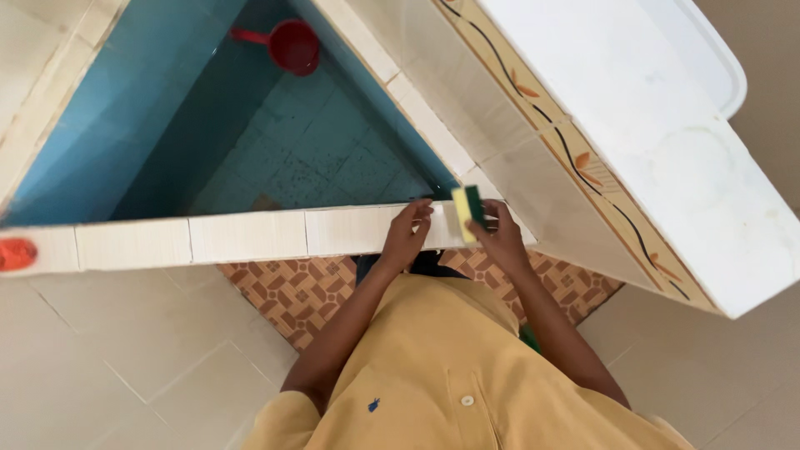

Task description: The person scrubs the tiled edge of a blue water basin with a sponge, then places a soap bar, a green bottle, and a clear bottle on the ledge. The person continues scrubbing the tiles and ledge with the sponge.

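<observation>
I look straight down at a tiled water basin with blue inner walls (125,125) and a cream tiled rim (250,236). My right hand (500,237) grips a yellow and green scrubbing sponge (467,212) held upright over the rim's near corner. My left hand (406,236) rests on the same rim just left of the sponge, fingers curled on the tile edge and holding nothing. A red plastic dipper (292,45) floats or lies inside the basin at the far side. My yellow shirt (450,367) fills the lower middle.
A white slab or lid (667,142) lies slanted across the right, above a tile border with orange leaf patterns (583,162). Brown patterned floor tiles (300,292) sit below the rim. A small red object (17,254) lies on the rim at far left.
</observation>
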